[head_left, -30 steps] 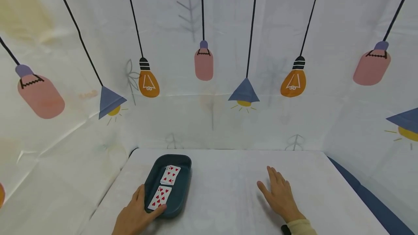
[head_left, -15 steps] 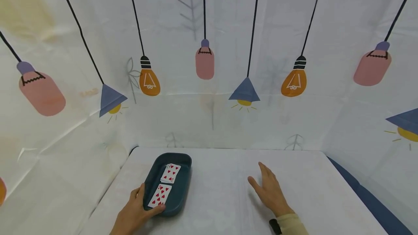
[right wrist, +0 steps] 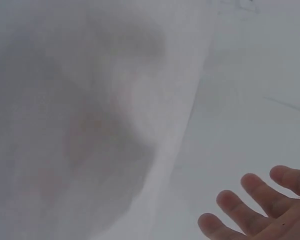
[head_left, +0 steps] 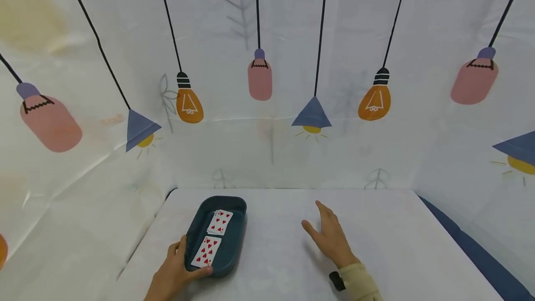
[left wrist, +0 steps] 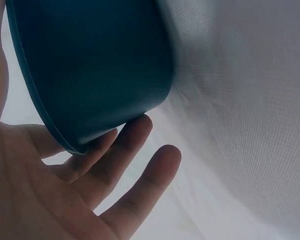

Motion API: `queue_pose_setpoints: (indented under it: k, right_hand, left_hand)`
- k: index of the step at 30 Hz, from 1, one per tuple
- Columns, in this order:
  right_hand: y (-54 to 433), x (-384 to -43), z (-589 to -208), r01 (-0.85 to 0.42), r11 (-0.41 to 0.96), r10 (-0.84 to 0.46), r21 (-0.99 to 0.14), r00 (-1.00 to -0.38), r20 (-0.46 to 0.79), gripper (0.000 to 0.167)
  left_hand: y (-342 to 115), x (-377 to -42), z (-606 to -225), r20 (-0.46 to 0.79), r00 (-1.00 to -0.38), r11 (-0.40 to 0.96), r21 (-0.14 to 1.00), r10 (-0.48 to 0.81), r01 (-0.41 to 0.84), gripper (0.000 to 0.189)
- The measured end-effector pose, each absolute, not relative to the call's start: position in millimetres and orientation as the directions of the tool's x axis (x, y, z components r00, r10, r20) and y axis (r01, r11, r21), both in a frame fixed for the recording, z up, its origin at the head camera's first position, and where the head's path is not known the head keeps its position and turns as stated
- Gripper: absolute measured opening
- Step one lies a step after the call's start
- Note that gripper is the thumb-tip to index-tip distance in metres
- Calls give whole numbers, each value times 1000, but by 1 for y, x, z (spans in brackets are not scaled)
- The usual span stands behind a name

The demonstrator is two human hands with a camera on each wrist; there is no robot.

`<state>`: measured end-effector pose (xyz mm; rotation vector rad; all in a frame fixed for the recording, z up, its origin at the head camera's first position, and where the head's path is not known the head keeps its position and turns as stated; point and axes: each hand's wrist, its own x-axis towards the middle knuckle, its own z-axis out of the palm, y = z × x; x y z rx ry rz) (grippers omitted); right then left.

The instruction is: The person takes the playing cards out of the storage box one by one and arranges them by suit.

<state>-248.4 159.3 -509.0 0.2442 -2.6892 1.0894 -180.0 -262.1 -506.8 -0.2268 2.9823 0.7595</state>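
A dark teal tray point(head_left: 236, 238) with raised sides sits at the left of the white table. Two groups of playing cards showing hearts lie in it: a small stack, its top card point(head_left: 220, 222) face up, toward the far end, and another card point(head_left: 206, 251) closer to me. My left hand point(head_left: 171, 273) grips the tray's near left corner, thumb over the rim and fingers along the outer wall. In the left wrist view, fingertips point(left wrist: 140, 125) touch the underside of the tray wall point(left wrist: 100, 65). My right hand point(head_left: 332, 240) hovers over the table, fingers spread, holding nothing.
The white table point(head_left: 284, 264) runs back to a pale curtain point(head_left: 267, 152) printed with hanging lamps and bulbs. More of this curtain stands at the left and right sides. Dark blue cloth point(head_left: 468, 245) shows beyond the table's right edge.
My right hand has moved left and slightly farther away over the table, toward the tray. The left hand, the tray and the cards stay nearly in place.
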Motion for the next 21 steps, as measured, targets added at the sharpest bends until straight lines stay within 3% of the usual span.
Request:
queue_pose_setpoints:
  k: [8, 21]
  right_hand:
    - [141, -251, -502, -312, 703, -86, -638, -929, 360, 89]
    - [103, -265, -481, -304, 656, -103, -691, -943, 318, 95]
  left_hand:
    - [-257, -181, -508, -138, -978, 857, 473, -158, -206, 144]
    - [-260, -180, -507, -132, -978, 841, 501, -160, -205, 147]
